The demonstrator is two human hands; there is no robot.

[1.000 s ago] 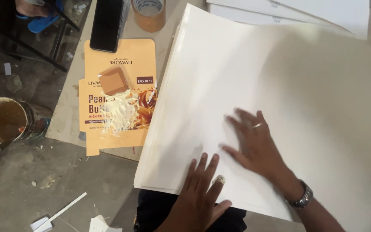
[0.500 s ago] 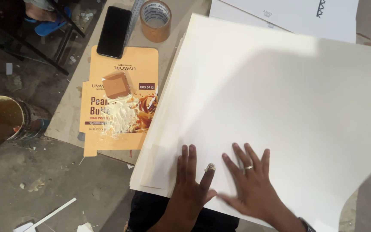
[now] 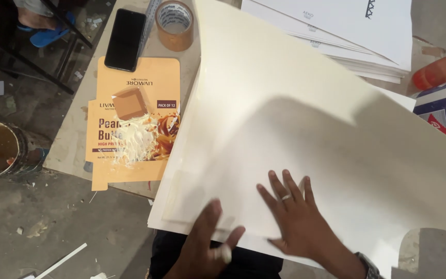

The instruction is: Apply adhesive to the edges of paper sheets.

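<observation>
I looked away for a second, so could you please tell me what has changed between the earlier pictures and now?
Both hands slid along the near edge of the large cream sheet: the right hand drew back toward the body, and the left hand shifted left toward the sheet's corner. Neither took hold; both lie flat on it. The phone, tape roll and orange flattened carton stayed put.
</observation>
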